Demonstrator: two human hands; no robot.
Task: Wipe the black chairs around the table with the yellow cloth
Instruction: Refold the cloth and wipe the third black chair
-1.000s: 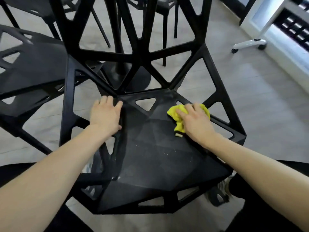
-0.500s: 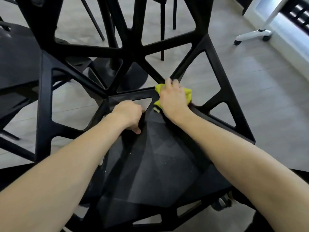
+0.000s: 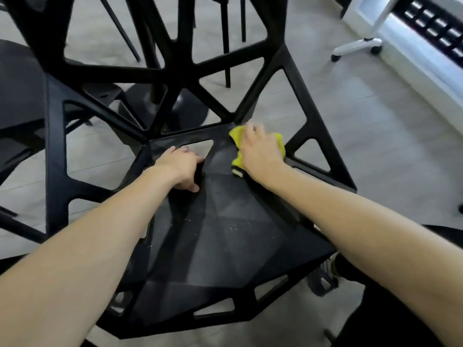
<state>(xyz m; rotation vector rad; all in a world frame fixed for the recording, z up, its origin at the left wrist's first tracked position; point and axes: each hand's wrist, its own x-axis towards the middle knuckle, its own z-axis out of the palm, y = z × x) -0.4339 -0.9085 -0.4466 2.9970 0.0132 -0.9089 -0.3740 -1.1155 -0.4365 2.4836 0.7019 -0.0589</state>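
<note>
We are mid-wipe on the nearest black chair (image 3: 225,236), right hand (image 3: 260,154) pressing the yellow cloth (image 3: 279,144) at the seat's back right corner while the left hand (image 3: 181,167) grips a seat cutout, so next we should probably sweep forward over the speckled seat.

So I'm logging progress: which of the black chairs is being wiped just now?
The nearest chair, right under both arms: the right hand presses the yellow cloth on its seat's far corner. The chair at left is untouched.
</note>
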